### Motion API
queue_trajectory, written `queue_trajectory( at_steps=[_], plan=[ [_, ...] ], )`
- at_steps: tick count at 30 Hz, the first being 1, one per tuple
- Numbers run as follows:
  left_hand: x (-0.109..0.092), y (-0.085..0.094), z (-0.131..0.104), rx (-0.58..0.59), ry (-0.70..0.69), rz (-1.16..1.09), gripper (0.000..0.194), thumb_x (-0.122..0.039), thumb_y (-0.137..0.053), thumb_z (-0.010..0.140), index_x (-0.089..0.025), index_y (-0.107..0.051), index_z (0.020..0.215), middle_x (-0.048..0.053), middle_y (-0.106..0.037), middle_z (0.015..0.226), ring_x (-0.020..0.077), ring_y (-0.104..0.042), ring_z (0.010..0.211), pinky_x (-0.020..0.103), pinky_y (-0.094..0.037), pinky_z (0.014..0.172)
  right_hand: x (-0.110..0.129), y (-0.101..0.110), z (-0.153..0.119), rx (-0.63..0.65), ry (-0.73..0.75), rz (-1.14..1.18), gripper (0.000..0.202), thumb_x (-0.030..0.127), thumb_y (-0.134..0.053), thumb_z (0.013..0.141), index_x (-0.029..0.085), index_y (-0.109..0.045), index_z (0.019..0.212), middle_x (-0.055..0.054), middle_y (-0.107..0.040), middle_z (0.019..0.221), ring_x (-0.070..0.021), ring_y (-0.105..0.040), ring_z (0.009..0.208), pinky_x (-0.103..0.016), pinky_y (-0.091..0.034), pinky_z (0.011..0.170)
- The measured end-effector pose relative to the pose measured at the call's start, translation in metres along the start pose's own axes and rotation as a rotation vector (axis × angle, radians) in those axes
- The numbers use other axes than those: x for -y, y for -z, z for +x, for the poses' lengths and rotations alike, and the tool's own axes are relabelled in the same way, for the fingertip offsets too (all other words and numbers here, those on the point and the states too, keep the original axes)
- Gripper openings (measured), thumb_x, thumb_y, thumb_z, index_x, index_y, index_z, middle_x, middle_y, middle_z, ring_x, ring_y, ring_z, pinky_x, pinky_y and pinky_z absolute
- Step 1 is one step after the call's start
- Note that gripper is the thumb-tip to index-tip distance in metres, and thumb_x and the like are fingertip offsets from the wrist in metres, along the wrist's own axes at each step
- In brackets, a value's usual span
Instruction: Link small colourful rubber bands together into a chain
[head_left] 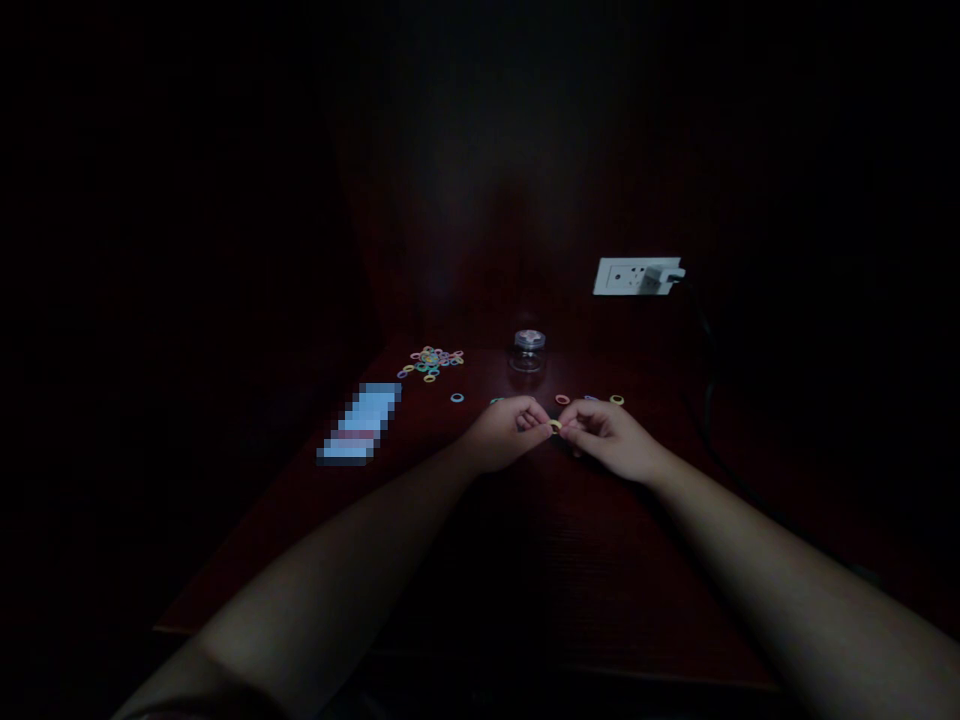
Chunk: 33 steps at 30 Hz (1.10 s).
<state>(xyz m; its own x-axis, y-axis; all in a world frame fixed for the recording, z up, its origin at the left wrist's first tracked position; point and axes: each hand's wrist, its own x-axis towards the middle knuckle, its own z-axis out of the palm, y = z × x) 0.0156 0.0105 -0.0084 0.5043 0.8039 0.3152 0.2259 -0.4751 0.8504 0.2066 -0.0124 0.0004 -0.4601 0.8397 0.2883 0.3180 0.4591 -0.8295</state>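
Observation:
A small yellow ring [556, 427] is pinched between both hands above the dark red table. My left hand [511, 432] grips its left side with thumb and fingertips, and my right hand [609, 438] grips its right side. Just beyond the hands lies a row of single rings: a blue ring [457, 398], a green one partly behind my left hand, a red ring [562, 399], a purple ring [591, 399] partly covered by my right hand, and another yellow ring [616, 399]. Farther left is a heap of colourful rings [431, 360].
A clear jar [528, 355] with a lid stands at the back middle. On the left lies a pixelated, bright phone-like object [360, 425]. A white wall socket [636, 277] holds a plug, whose dark cable runs down the right side. The table's front edge [675, 680] is dim.

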Motion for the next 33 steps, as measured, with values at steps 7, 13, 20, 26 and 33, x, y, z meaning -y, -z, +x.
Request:
queue_trajectory(
  at_steps=[7, 13, 20, 26, 33],
  plan=[
    [0.001, 0.000, -0.001, -0.002, -0.006, -0.003, 0.019, -0.031, -0.062, 0.076, -0.012, -0.059, 0.078, 0.000, -0.056, 0.067, 0.0079, -0.046, 0.059, 0.021, -0.038, 0.057, -0.005, -0.001, 0.001, -0.046, 0.009, 0.046, 0.023, 0.038, -0.063, 0.078, 0.017, -0.054, 0.076, 0.004, -0.049, 0.058, -0.0087, -0.044, 0.050, -0.022, -0.035, 0.048],
    [-0.003, 0.000, -0.002, 0.040, 0.026, 0.004, 0.018, -0.030, -0.061, 0.076, -0.012, -0.057, 0.077, -0.002, -0.051, 0.064, 0.0075, -0.043, 0.057, 0.020, -0.035, 0.053, -0.002, -0.001, 0.000, 0.005, 0.005, 0.069, 0.022, 0.033, -0.062, 0.079, 0.018, -0.048, 0.073, 0.005, -0.046, 0.057, -0.0081, -0.040, 0.050, -0.021, -0.030, 0.047],
    [-0.007, 0.000, -0.003, 0.085, 0.052, -0.026, 0.017, -0.029, -0.061, 0.076, -0.012, -0.056, 0.075, -0.004, -0.047, 0.060, 0.0064, -0.039, 0.053, 0.020, -0.032, 0.051, 0.003, -0.002, -0.001, 0.057, -0.017, 0.090, 0.019, 0.030, -0.056, 0.082, 0.018, -0.045, 0.072, 0.006, -0.043, 0.055, -0.0078, -0.038, 0.048, -0.021, -0.027, 0.046],
    [-0.011, 0.000, -0.004, 0.120, 0.083, -0.061, 0.014, -0.025, -0.059, 0.074, -0.013, -0.053, 0.072, -0.005, -0.045, 0.057, 0.0063, -0.038, 0.051, 0.019, -0.028, 0.048, 0.001, -0.002, 0.001, 0.043, -0.022, 0.091, 0.019, 0.031, -0.056, 0.082, 0.018, -0.046, 0.072, 0.005, -0.045, 0.055, -0.0085, -0.041, 0.048, -0.021, -0.031, 0.047],
    [-0.012, 0.001, -0.005, 0.138, 0.090, -0.067, 0.011, -0.022, -0.056, 0.075, -0.014, -0.052, 0.071, -0.005, -0.043, 0.056, 0.0069, -0.037, 0.052, 0.019, -0.027, 0.048, 0.001, -0.002, 0.000, 0.037, -0.030, 0.112, 0.020, 0.033, -0.058, 0.081, 0.018, -0.047, 0.073, 0.005, -0.046, 0.055, -0.0082, -0.043, 0.048, -0.021, -0.032, 0.047]
  ],
)
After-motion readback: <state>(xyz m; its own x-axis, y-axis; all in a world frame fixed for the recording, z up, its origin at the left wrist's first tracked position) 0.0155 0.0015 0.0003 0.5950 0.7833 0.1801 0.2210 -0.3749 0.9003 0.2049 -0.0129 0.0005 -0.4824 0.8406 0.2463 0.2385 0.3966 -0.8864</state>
